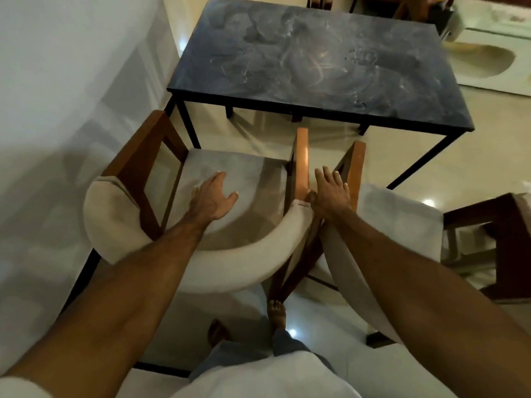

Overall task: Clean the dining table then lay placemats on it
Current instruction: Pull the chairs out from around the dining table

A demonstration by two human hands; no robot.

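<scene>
The dining table has a dark blue top streaked with pale smears and a thin black metal frame; it stands ahead of me with nothing on it. Between me and the table is a wooden chair with a grey seat and a curved cream backrest. My left hand hovers open over that seat, fingers spread. My right hand lies with straight fingers on the chair's wooden armrest, beside a second chair. No placemats or cloth are in view.
A white wall runs close along the left. A dark wooden piece stands at the right edge. Glossy cream floor tiles lie right of the table, with more chair legs beyond its far end. My bare feet are on the floor below.
</scene>
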